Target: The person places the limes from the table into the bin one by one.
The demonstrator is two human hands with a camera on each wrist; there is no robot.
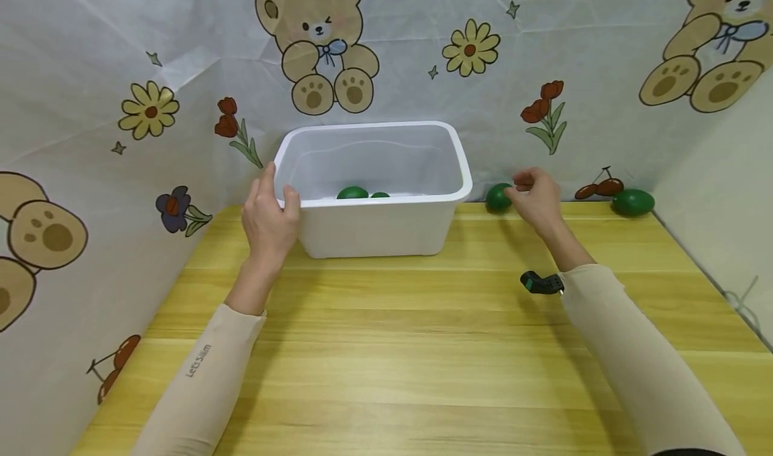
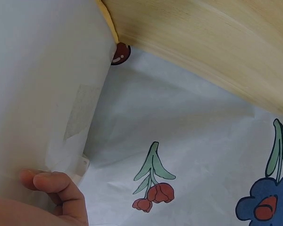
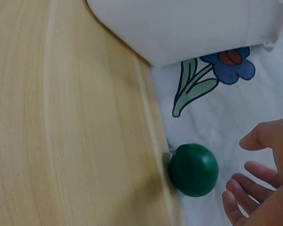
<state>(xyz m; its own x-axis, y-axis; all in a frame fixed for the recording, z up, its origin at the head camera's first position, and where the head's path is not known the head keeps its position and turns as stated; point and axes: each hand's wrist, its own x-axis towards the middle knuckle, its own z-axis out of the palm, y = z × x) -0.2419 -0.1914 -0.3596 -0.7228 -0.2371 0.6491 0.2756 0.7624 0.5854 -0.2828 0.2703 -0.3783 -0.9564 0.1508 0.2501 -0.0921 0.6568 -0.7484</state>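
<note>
A white plastic bin (image 1: 374, 231) stands at the back of the table, with two smooth green lime-like pieces (image 1: 353, 192) showing over its front rim. My left hand (image 1: 268, 214) grips the bin's left end at the rim, and its curled fingers (image 2: 56, 181) show against the bin's wall in the left wrist view. Right of the bin, another green lime-like piece (image 1: 498, 198) lies at the table's back edge. My right hand (image 1: 536, 198) is just to its right, fingers loosely bent and spread, with a gap to it in the right wrist view (image 3: 193, 170).
A further green oval piece (image 1: 633, 202) lies in the back right corner. Behind the wooden table (image 1: 423, 349) hangs a white cloth (image 1: 410, 13) printed with bears and flowers. A small black device (image 1: 541, 283) sits at my right wrist.
</note>
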